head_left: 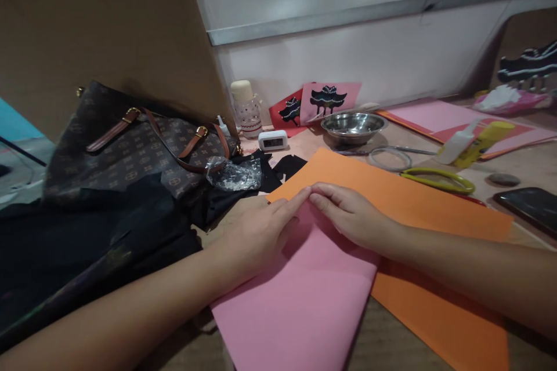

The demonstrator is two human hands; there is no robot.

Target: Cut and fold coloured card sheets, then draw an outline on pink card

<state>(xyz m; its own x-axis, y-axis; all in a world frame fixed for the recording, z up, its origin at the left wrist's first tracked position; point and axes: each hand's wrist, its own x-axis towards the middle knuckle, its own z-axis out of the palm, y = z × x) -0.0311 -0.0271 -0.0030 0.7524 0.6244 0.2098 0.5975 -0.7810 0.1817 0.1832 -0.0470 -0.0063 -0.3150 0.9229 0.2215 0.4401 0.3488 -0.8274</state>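
A sheet of pink paper [313,295] lies in front of me, its right side curved over like a fold. My left hand [261,232] grips it along the left edge, index finger stretched to the far corner. At that same corner, my right hand [348,214] pinches the pink paper between thumb and fingers, the fingertips of both hands meeting. Beneath the pink paper and my right forearm is a larger orange sheet [418,191]. The far corner of the pink paper is hidden by my fingers.
To the left are a brown patterned handbag [143,145] and black fabric [96,243]. Behind stand a bottle [246,110], a small digital display [273,140], decorated cards [328,98] and a metal bowl [354,126]. On the right lie yellow-green-handled scissors [437,179], glue [483,142] and a phone [531,207].
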